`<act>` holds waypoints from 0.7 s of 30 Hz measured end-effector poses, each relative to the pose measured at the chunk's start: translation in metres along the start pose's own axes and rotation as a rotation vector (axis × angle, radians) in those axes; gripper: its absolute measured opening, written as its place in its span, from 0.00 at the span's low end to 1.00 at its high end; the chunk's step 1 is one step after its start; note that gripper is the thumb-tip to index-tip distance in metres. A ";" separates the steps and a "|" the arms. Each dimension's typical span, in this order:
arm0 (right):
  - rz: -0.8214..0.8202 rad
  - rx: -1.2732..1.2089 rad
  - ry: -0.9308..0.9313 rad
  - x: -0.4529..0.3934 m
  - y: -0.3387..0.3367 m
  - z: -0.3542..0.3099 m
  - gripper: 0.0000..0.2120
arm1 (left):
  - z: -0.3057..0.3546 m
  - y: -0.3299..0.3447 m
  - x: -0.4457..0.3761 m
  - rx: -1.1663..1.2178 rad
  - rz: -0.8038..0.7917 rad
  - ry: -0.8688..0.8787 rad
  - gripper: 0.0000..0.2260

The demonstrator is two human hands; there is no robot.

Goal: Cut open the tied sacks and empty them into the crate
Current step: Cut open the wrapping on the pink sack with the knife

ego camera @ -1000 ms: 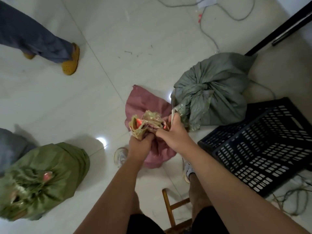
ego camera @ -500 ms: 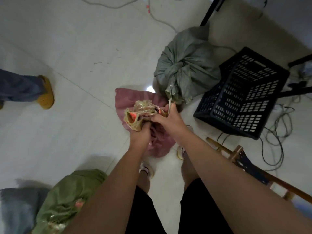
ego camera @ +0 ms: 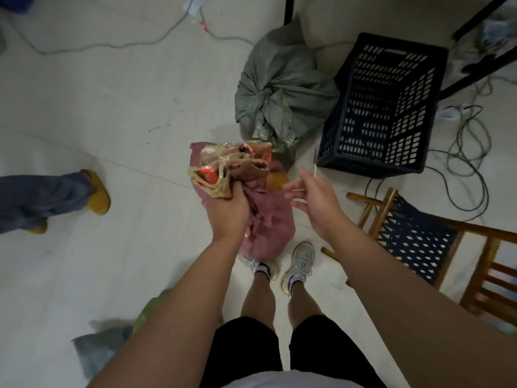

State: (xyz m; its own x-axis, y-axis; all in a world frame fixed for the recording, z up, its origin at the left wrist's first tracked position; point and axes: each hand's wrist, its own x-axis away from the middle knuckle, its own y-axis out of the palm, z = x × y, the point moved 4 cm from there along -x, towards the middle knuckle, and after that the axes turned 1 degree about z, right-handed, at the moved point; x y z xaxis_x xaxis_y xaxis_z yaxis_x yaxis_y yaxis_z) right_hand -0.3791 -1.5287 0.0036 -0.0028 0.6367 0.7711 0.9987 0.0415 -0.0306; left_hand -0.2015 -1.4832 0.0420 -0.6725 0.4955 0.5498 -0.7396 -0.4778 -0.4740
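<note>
Two sacks in play: you hold the pink sack [ego camera: 265, 222] up at frame centre; the grey-green sack [ego camera: 282, 88] sits knotted on the floor, upper centre, just beside the crate.
Pink sack mouth: bunched neck with its clear plastic liner [ego camera: 229, 166] gathered in your fist; whether the tie is fully cut, I cannot tell.
Left hand [ego camera: 228, 211]: your fingers are curled tight round the neck of the pink sack, carrying its weight.
Right hand [ego camera: 310, 197]: apart from the sack, right of centre; fingers loosely spread, with a thin blade [ego camera: 315, 163] pinched near the thumb and pointing up toward the crate.
Crate [ego camera: 383, 107]: black plastic, upper right, lying tipped on its side, nothing visible inside.
Progress: by my reading you are early on; nothing has been emptied, the grey-green sack is untouched, and a third, green sack [ego camera: 148, 312] shows blurred at lower left.
Left to do: right the crate, pour the pink sack in, then open the others.
Around you: wooden chair [ego camera: 419, 236] at right, cables [ego camera: 470, 152] across the upper floor, another person's leg and yellow shoe [ego camera: 96, 193] at left.
</note>
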 end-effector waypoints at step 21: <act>-0.297 0.226 -0.332 0.095 -0.062 -0.036 0.57 | 0.146 0.004 0.121 0.098 -0.070 0.347 0.14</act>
State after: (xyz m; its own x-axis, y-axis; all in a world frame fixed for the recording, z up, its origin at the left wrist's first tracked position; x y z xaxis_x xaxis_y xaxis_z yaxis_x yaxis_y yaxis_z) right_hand -0.4393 -1.4987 0.1017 -0.3382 0.7816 0.5241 0.9164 0.4003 -0.0057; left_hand -0.2817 -1.5308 0.2070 -0.6018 0.7383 0.3046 -0.7895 -0.4924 -0.3663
